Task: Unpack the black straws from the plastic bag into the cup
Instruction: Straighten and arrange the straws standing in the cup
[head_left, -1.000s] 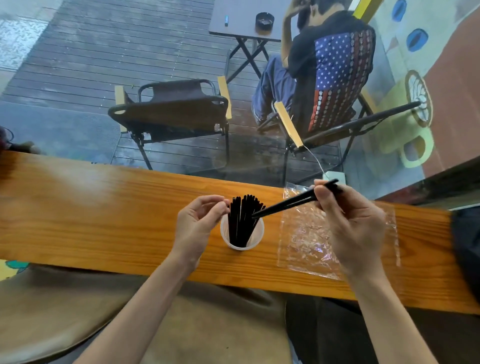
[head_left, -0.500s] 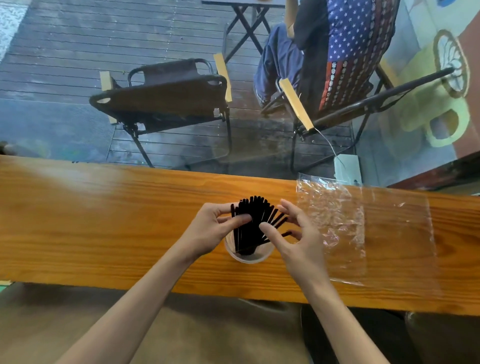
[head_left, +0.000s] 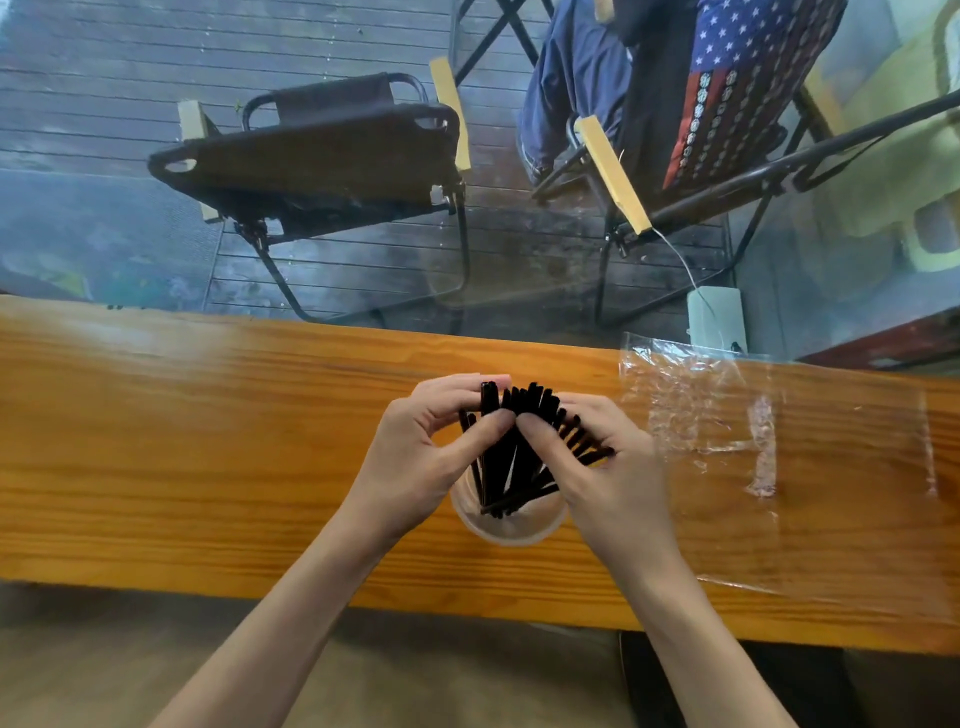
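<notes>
While both thumbs press the black straws (head_left: 511, 441) against curled fingers, left hand (head_left: 415, 457) and right hand (head_left: 597, 467) flank the bundle, which fans upward and rightward from the cup (head_left: 506, 525); the plastic bag (head_left: 753, 441) lies flat to the right.

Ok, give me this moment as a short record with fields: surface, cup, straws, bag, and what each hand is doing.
surface: wooden counter
cup: pale plastic cup, upright on the counter
straws: black straws standing in the cup, tops fanned out
bag: clear plastic bag lying flat to the right of the cup, looks empty
left hand: left hand pinching the straw tops
right hand: right hand gathering the straws from the right
</notes>
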